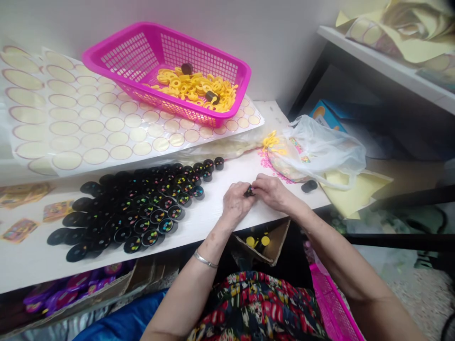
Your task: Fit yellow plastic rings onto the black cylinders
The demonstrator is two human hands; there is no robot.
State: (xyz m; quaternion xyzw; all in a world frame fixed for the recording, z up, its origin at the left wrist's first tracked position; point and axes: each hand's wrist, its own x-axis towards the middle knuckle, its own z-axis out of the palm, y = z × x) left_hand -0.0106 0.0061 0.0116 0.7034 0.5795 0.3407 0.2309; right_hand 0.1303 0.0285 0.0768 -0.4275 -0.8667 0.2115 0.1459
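- Cups [145, 210], coloured bits inside: surface's [199, 227] left half
- Basket [156, 101], yellow rings [199, 87] inside: back edge
- Left hand [237, 201]: fingers curled round one cup [248, 192] near front edge
- Box [279, 244], yellow discs [265, 240] inside: below front edge
- Right hand [273, 191]: fingertips pinched against that cup

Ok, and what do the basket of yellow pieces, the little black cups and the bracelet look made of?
Basket: probably moulded plastic, smooth with a slight sheen, going by its even pink and regular holes. Black cups: likely glossy plastic, given the highlights along their rims. Bracelet: seemingly polished metal, silvery with a bright shine; which metal, I can't tell.
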